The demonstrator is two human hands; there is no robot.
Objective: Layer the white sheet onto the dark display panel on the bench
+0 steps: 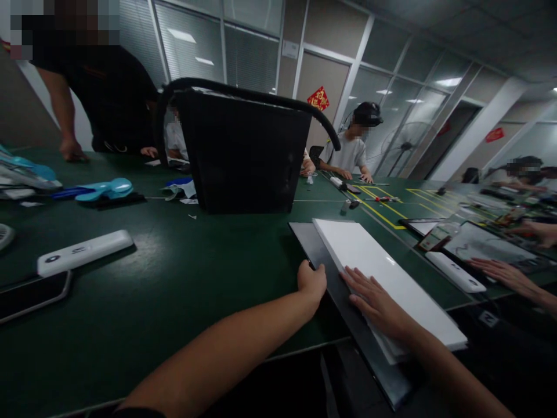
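Observation:
My left hand (312, 285) is closed at the left edge of a dark grey flat board (338, 293), thumb uppermost. A small black bit shows at its fingertips; I cannot tell whether this belongs to the board. On the board lies a thick white stack of what looks like paper (387, 264), slanting away from me. My right hand (375, 299) rests flat on the stack's left side, fingers stretched out. Board and stack both stick out past the table's near edge.
Across the green table (209, 290) stands a black bin (248, 154) with a black tube over its rim. Leftward lie a white device (87, 252), a phone (35, 296) and a light blue object (107, 189). Another white device (455, 271) is near a co-worker's hand (509, 276). Several people are around.

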